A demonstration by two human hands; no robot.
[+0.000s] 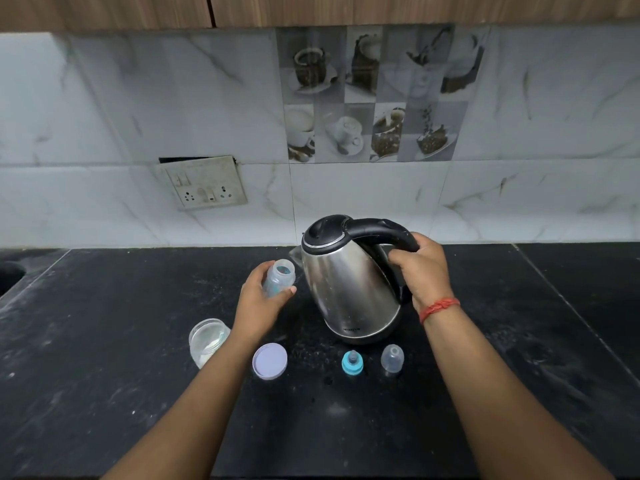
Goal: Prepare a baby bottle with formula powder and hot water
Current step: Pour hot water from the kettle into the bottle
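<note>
My left hand [258, 304] grips a clear baby bottle [280, 277] without its top, tilted with its open mouth toward the kettle's spout. My right hand [420, 268] is wrapped around the black handle of a steel electric kettle [348, 289], which leans left above the black counter [138, 341]. An open jar of white formula powder [207, 339] stands left of my left forearm. Its pale round lid [270, 361] lies beside it. The teal bottle ring with its teat [352, 362] and the clear bottle cap [392, 357] stand in front of the kettle.
A wall socket plate [204, 183] hangs on the tiled backsplash behind the counter. A sink's edge [10, 275] shows at far left. Wooden cabinets [311, 8] run overhead.
</note>
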